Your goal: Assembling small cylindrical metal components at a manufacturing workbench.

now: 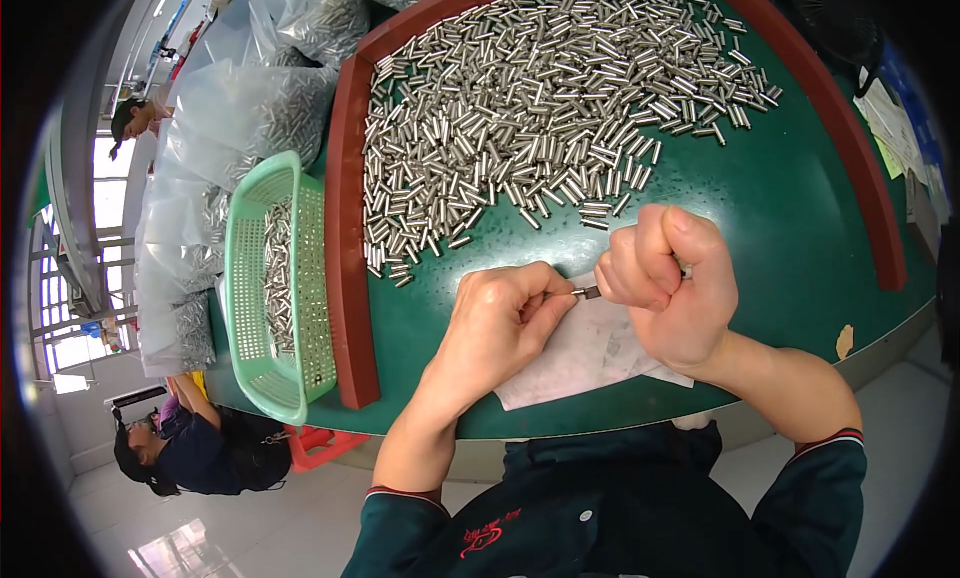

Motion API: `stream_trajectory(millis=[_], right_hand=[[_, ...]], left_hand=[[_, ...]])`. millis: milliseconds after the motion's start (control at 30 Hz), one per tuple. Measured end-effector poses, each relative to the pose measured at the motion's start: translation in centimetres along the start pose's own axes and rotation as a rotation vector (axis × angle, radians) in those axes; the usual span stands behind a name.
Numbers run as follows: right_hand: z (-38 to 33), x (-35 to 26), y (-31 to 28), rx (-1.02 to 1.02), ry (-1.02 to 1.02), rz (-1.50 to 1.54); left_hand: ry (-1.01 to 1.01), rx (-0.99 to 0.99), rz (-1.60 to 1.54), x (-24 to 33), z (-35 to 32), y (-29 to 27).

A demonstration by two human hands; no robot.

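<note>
My left hand (510, 313) is closed in a pinch, thumb and forefinger holding a small metal pin (579, 293) over the near middle of the table. My right hand (675, 288) is curled into a fist just to the right. A short dark-tipped piece (592, 292) shows between the two hands, running from the left fingertips to the right fist. What the right fist grips is mostly hidden by its fingers. Under both hands lies a smudged white paper sheet (560, 363). Beyond them spreads a large heap of loose silver metal pins (520, 108).
Red-brown raised borders (352, 228) fence the green tabletop (760, 198). A light-green plastic basket (240, 278) holding similar pins stands left of the border. Clear bags (235, 113) of metal parts line the far left. Other people sit at left. A dark fan (830, 18) stands far right.
</note>
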State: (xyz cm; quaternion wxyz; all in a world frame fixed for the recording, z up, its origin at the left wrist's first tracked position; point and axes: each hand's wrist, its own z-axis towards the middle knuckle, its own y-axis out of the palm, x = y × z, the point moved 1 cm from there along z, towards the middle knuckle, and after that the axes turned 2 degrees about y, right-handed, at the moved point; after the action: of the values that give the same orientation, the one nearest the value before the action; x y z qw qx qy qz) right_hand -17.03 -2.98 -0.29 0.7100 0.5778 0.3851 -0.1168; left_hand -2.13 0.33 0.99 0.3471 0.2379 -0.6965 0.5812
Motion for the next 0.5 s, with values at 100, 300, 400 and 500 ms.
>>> stream_trajectory(millis=[100,300,400,500], right_hand=[[0.03,-0.05,-0.01,-0.012,-0.001,-0.005],[0.02,-0.06,0.19,-0.024,-0.005,-0.03],[-0.04,0.16,0.2,-0.024,-0.021,-0.051],[-0.24,0.4,0.48,-0.018,-0.037,-0.084]], left_hand=[[-0.013,-0.013,0.007,0.05,0.03,-0.07],[0.0,0.009,-0.026,-0.26,-0.11,0.08],[-0.002,-0.005,-0.035,-0.29,-0.01,0.11],[0.0,-0.004,-0.003,-0.02,0.0,0.02]])
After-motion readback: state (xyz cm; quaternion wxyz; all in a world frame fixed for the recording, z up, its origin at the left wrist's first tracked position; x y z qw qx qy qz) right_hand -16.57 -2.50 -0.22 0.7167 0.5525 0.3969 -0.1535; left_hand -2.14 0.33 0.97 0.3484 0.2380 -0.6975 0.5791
